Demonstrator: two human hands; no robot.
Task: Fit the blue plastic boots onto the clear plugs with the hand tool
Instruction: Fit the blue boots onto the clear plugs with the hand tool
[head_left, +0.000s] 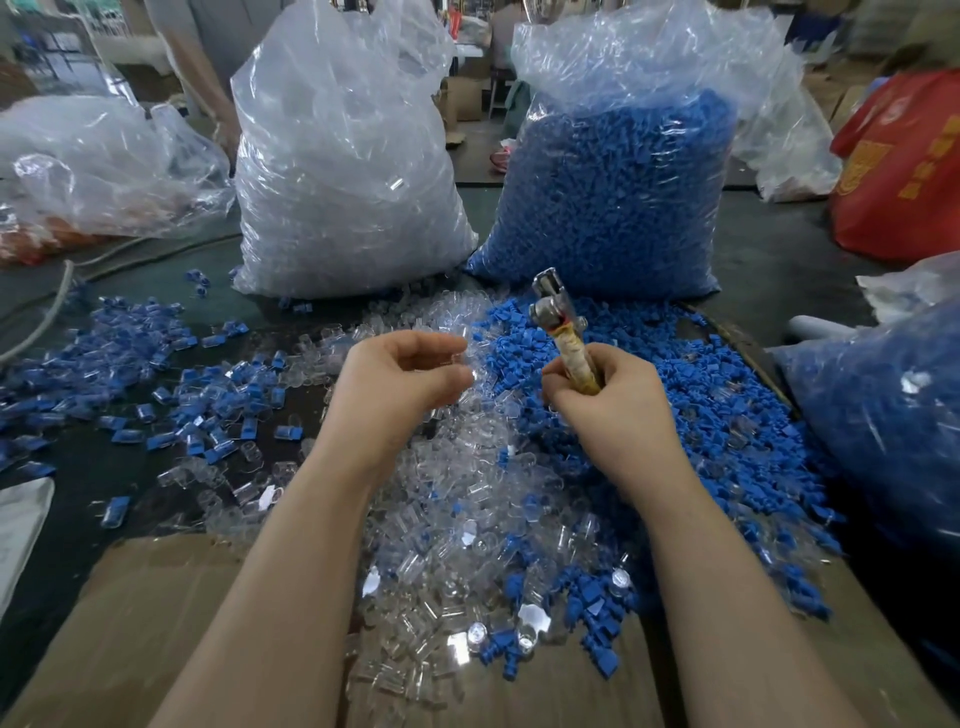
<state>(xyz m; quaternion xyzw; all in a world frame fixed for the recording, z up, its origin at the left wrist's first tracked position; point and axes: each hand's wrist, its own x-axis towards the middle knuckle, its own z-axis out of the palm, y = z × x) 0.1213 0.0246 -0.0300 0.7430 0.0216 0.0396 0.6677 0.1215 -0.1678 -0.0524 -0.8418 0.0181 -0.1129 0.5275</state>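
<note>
Loose blue boots (675, 395) beside clear plugs (467, 530); upright metal-headed hand tool (563, 332).

Soft daylight falling evenly, glare glinting off the far crinkled clear plastic bags (343, 156), wide-angle edges bending, far background blurring.

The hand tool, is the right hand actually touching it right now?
Touching. The head view shows the right hand with fingers curled round the taped handle of the hand tool, whose metal head sticks up above the fist.
</note>
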